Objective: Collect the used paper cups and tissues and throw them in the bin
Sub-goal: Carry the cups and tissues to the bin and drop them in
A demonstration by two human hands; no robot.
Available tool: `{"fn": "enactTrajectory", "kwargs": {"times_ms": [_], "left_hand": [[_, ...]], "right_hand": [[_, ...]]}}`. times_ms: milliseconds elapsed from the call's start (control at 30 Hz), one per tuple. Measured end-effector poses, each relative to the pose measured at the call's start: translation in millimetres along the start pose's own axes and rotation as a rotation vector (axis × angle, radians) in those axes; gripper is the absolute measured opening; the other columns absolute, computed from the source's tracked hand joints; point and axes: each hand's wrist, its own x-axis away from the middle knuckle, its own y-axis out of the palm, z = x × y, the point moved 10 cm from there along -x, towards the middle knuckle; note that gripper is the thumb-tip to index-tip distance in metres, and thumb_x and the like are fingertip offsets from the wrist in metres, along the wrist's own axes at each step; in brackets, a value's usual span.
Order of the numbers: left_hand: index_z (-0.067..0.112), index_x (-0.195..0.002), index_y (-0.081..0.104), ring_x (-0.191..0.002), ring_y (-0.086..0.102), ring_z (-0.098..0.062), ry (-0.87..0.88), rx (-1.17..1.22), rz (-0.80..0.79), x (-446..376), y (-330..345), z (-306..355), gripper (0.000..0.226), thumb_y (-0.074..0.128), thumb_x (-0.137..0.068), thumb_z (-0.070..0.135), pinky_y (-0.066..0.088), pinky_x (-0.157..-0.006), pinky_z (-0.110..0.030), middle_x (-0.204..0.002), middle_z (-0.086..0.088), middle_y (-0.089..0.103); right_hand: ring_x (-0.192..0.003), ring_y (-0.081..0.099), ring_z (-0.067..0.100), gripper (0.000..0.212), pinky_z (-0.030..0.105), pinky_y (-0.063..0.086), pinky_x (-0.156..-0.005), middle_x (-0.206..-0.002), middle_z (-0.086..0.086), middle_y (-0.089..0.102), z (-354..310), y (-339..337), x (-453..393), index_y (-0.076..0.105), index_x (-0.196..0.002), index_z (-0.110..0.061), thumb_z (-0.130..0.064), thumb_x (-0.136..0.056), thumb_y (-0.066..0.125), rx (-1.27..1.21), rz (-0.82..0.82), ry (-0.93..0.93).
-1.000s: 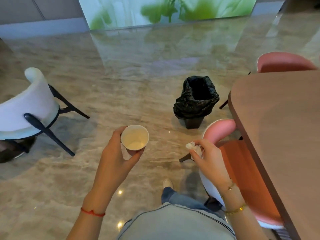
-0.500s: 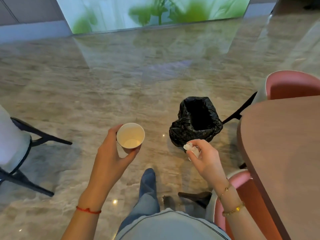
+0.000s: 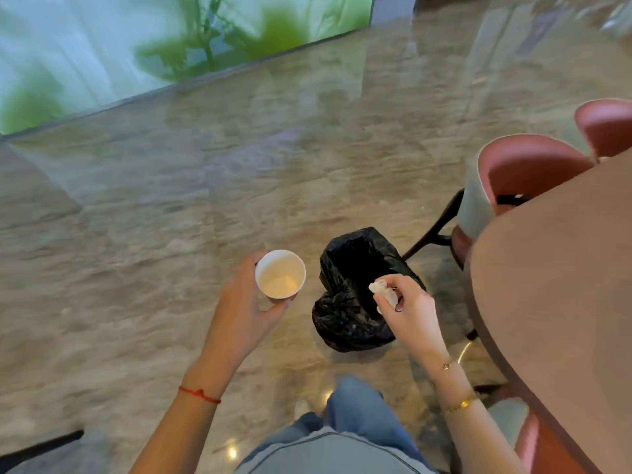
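My left hand (image 3: 244, 309) grips an upright white paper cup (image 3: 280, 274), its inside showing nothing in it, just left of the bin. My right hand (image 3: 408, 309) pinches a crumpled white tissue (image 3: 383, 290) directly over the open mouth of the bin (image 3: 349, 302). The bin is small, lined with a black plastic bag, and stands on the marble floor close in front of my legs.
A brown table (image 3: 564, 295) fills the right side. Pink chairs (image 3: 523, 172) stand behind and beside it, one chair leg near the bin. A green glass wall (image 3: 136, 46) runs along the far left. A dark chair leg (image 3: 41, 446) shows bottom left.
I have stepped closer to the bin, which now lies right under my right hand. The tissue has moved over the bin's opening. The cup stays held in my left hand.
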Motion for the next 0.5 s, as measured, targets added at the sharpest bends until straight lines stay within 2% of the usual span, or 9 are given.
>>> {"fn": "enactTrajectory", "kwargs": {"times_ms": [67,200,267,333,400,500], "left_hand": [[0.034,-0.127,0.04,-0.102,0.048,-0.003,0.031,0.024,-0.065,-38,23,-2,0.071,0.083,-0.07,0.034,0.039,-0.074,-0.013,-0.119,0.016,0.05],[0.022,-0.131,0.044,-0.111,0.052,-0.013,-0.007,0.077,-0.209,-109,91,-19,0.074,0.084,-0.069,0.03,0.039,-0.082,-0.022,-0.124,0.009,0.054],[0.021,-0.129,0.045,-0.111,0.052,-0.015,-0.027,0.092,-0.255,-139,125,-25,0.073,0.084,-0.068,0.031,0.035,-0.077,-0.012,-0.12,0.009,0.053],[0.02,-0.129,0.046,-0.111,0.052,-0.015,-0.042,0.107,-0.29,-168,155,-24,0.073,0.084,-0.068,0.033,0.035,-0.073,-0.008,-0.121,0.008,0.052],[0.021,-0.129,0.044,-0.111,0.052,-0.014,-0.046,0.105,-0.32,-197,183,-20,0.074,0.084,-0.068,0.038,0.036,-0.076,-0.012,-0.124,0.006,0.053],[0.021,-0.131,0.042,-0.114,0.051,-0.016,-0.048,0.086,-0.381,-233,223,-14,0.077,0.083,-0.07,0.041,0.04,-0.083,-0.022,-0.128,0.004,0.052]], "right_hand": [[-0.089,0.059,0.007,0.02,0.02,0.046,-0.077,-0.098,-0.008,0.064,20,5,-18,0.064,-0.107,-0.019,-0.018,-0.087,0.067,0.003,0.014,0.073],[-0.089,0.06,0.01,0.011,0.025,0.049,-0.077,-0.094,-0.007,0.064,70,20,-53,0.063,-0.099,-0.02,-0.018,-0.089,0.063,0.008,-0.013,0.219],[-0.087,0.061,0.01,0.008,0.022,0.048,-0.074,-0.093,-0.008,0.064,93,23,-74,0.063,-0.097,-0.022,-0.019,-0.09,0.062,-0.008,-0.018,0.291],[-0.086,0.061,0.007,0.007,0.015,0.046,-0.07,-0.093,-0.01,0.064,110,22,-98,0.062,-0.096,-0.024,-0.02,-0.09,0.062,-0.03,-0.008,0.339],[-0.087,0.061,0.006,0.008,0.012,0.045,-0.069,-0.093,-0.01,0.064,124,18,-125,0.062,-0.096,-0.023,-0.021,-0.089,0.062,-0.036,0.01,0.367],[-0.09,0.059,0.008,0.015,0.016,0.045,-0.074,-0.099,-0.007,0.063,143,16,-163,0.062,-0.103,-0.019,-0.02,-0.089,0.063,0.013,0.003,0.382]]}}
